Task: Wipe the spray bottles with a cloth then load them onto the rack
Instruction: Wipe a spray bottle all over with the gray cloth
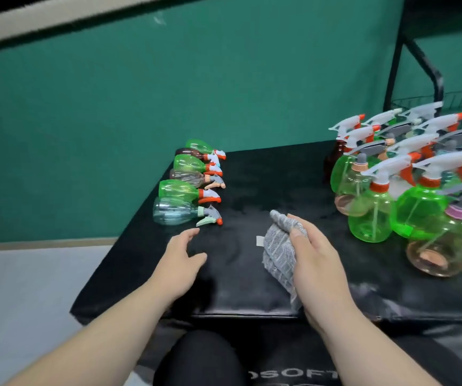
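The left hand [181, 257], fingers loose, hovers by the clear bottle [174, 214], probably light and slick so grab its belly; right hand [316, 263] clutches the cloth [278, 252].

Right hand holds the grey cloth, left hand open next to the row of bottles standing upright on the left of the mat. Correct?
One thing is off. The head view shows the row of bottles on the left of the mat lying on their sides, not standing upright. The rest holds: the right hand holds the grey cloth, and the left hand is open next to that row.
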